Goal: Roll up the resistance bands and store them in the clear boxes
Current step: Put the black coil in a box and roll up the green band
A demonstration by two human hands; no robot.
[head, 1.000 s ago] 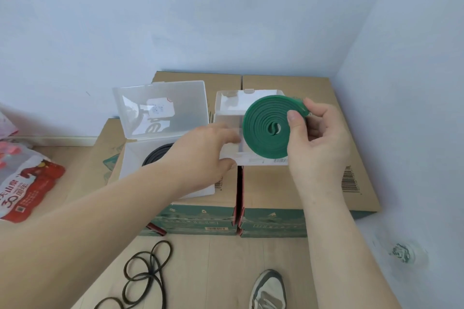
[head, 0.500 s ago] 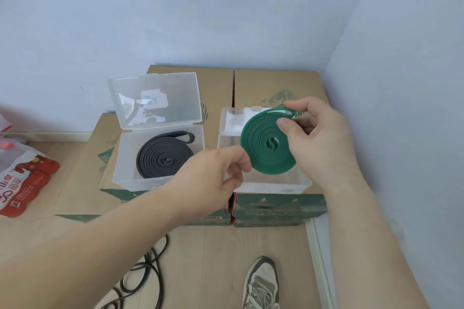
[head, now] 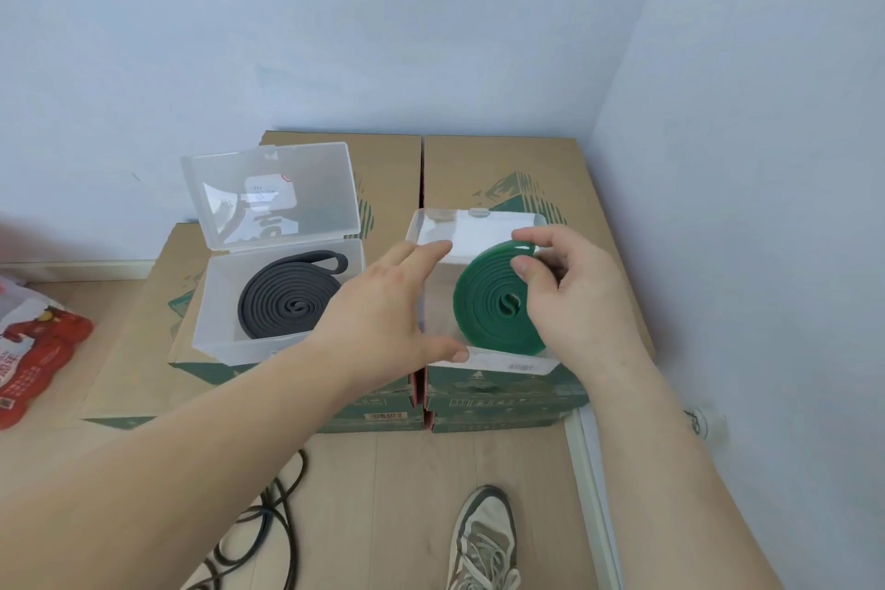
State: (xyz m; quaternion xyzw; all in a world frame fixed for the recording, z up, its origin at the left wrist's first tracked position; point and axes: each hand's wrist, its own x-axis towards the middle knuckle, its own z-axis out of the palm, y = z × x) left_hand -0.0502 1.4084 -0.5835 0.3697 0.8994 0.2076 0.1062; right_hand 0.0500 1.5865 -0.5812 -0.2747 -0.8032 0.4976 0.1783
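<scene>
While a shoe and loose black bands lie on the near floor, right hand pinches the rolled green band in the right clear box; left hand spread flat at its left wall.
Green band: matte strap, tight spiral, S-fold at centre; coil tilted, face toward camera, lower edge in box, tail at top pointing right, roughly round. Beyond, left clear box, lid up, holds flat coiled grey band, on cardboard cartons.
</scene>
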